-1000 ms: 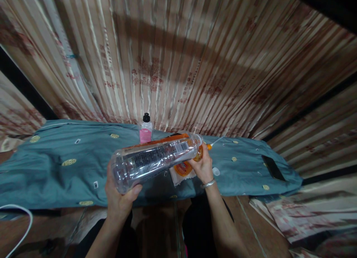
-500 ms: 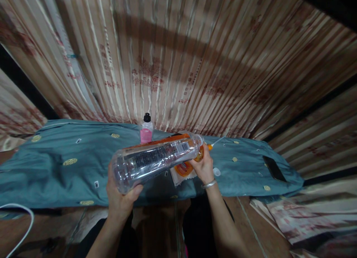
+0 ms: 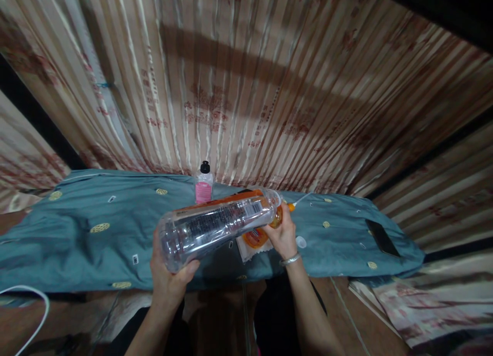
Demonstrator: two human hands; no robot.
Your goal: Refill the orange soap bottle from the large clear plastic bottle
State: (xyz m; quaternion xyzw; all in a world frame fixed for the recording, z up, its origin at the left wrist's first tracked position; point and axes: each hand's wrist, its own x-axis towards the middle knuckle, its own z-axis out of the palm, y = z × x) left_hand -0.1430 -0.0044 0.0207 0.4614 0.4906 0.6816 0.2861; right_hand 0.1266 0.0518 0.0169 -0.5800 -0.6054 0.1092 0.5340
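Observation:
A large clear plastic bottle (image 3: 219,225) with an orange label lies nearly level in the air, its open neck to the right. My left hand (image 3: 171,279) is wrapped round its base. Beside the neck, my right hand (image 3: 283,232) has its fingers closed round a small bottle of amber liquid (image 3: 276,218) with an orange top and a thin white tube. The two bottle mouths meet or nearly so; the exact contact is hidden. Behind the large bottle stands a clear bottle with a pink label (image 3: 204,186) and black cap.
An orange and white packet (image 3: 254,240) lies under the large bottle on the teal cloth (image 3: 127,207). A round white cap (image 3: 301,242) is right of my right wrist. A dark phone (image 3: 382,238) lies farther right. Pleated curtains (image 3: 231,89) hang behind; a white cable (image 3: 42,304) loops at lower left.
The whole scene has shifted slightly down and to the right in view. Both hands keep their holds, and the bottles stay in nearly the same pose.

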